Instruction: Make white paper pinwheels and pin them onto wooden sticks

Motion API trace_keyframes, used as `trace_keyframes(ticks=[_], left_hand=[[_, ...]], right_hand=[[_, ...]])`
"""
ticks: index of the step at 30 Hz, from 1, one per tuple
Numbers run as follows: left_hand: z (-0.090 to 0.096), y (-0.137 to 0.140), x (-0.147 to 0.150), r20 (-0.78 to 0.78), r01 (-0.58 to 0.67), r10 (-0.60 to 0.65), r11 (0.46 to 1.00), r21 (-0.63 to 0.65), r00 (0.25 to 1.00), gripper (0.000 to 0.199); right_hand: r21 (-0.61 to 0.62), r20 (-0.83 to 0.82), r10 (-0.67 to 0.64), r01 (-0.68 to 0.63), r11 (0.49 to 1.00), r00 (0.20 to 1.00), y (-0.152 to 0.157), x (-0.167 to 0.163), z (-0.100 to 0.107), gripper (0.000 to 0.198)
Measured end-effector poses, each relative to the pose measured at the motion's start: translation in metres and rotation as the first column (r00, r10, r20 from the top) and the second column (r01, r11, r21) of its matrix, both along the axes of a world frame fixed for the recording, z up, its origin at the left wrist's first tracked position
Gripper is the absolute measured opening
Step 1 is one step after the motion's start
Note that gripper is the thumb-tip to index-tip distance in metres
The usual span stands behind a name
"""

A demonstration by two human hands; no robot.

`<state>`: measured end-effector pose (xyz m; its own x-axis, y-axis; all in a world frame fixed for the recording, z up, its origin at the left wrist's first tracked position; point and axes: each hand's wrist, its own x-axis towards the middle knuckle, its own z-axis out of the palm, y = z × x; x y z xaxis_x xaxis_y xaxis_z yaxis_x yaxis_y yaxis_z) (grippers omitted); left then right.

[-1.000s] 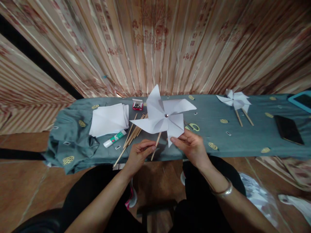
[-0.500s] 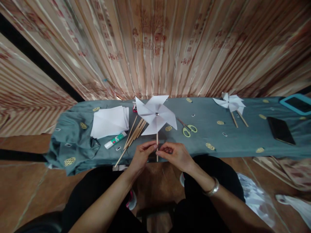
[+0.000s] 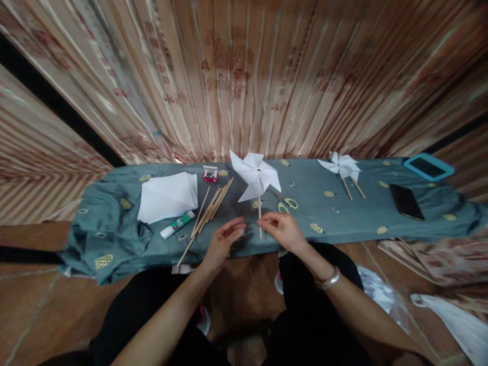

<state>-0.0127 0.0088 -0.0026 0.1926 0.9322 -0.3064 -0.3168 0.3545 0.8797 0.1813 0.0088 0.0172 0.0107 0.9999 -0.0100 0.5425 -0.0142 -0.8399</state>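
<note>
A white paper pinwheel (image 3: 256, 176) with a shiny pin at its centre stands above the cloth on a thin wooden stick. My right hand (image 3: 280, 229) pinches that stick below the paper blades. To the left of the stick, my left hand (image 3: 225, 239) is apart from it, with fingers extended and nothing held. Green-handled scissors (image 3: 285, 202) lie just behind my right hand. Several loose wooden sticks (image 3: 213, 207) rest behind and left of my left hand, near a small red box of pins (image 3: 210, 174).
A stack of white paper (image 3: 168, 197) and a glue stick (image 3: 177, 224) lie on the left of the green cloth (image 3: 305, 221). Farther right are finished pinwheels (image 3: 343, 165), a dark phone (image 3: 406, 202) and a blue-framed tablet (image 3: 429, 166). A curtain (image 3: 236, 91) hangs behind.
My left hand has let go of the stick and sits apart from it. My right hand has moved the pinwheel to the right, and the whole view has shifted slightly.
</note>
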Motion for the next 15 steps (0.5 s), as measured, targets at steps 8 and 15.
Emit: trace_keyframes(ticks=[8,15], left_hand=[[0.002,-0.006,-0.013,-0.092,0.045,-0.045,0.999,-0.008,0.995,0.052],[-0.001,-0.008,-0.021,-0.157,0.064,-0.074,0.995,-0.073,0.985,0.056]], right_hand=[[0.028,0.523,-0.196,0.213,0.977,0.829,0.036,0.139,0.021,0.028],[0.005,0.730,-0.331,0.480,0.877,0.598,0.065,0.240,0.032,0.019]])
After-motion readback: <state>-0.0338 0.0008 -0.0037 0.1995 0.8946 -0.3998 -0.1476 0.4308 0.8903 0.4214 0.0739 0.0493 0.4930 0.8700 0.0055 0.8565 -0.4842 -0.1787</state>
